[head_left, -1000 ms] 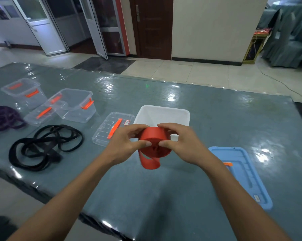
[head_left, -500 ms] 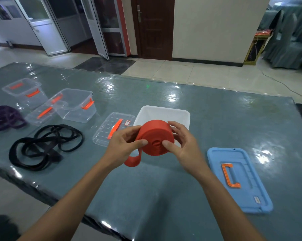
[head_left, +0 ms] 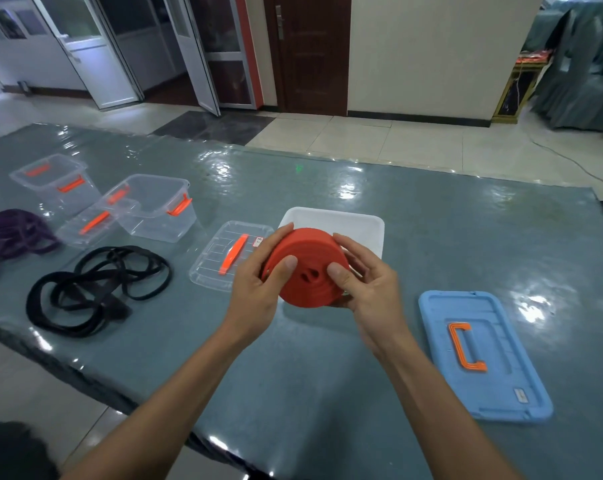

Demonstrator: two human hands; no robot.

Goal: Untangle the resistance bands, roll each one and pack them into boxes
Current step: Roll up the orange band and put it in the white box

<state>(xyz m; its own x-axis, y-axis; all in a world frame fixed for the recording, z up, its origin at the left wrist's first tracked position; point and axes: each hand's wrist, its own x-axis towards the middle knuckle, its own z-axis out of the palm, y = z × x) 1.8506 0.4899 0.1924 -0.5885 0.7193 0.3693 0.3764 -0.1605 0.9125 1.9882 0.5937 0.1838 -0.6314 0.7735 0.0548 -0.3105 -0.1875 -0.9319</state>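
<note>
The rolling step looks about finished for 1 band: the red resistance band [head_left: 307, 271] is wound into a tight disc with no loose tail showing, held in the air just above the near edge of the open white box [head_left: 331, 221]. The left hand [head_left: 255, 292] and right hand [head_left: 371, 294] both grip it, thumbs pressed on its flat face and fingers curled round its rim. The next move, as I judge it, is to lower the coil into the white box while keeping it squeezed so it does not spring open, then fit the blue lid [head_left: 483, 355] lying to the right. The black bands [head_left: 95, 285] and purple bands [head_left: 9, 233] lie tangled at the left, not yet rolled, near 2 clear boxes [head_left: 147, 206] and a clear lid [head_left: 224, 258]. The worktop [head_left: 328, 393] is grey-green under a glossy, wrinkled cover. Beyond it are a pale tiled floor [head_left: 397, 140], a dark wooden door [head_left: 310, 53] and glass doors [head_left: 95, 50].
</note>
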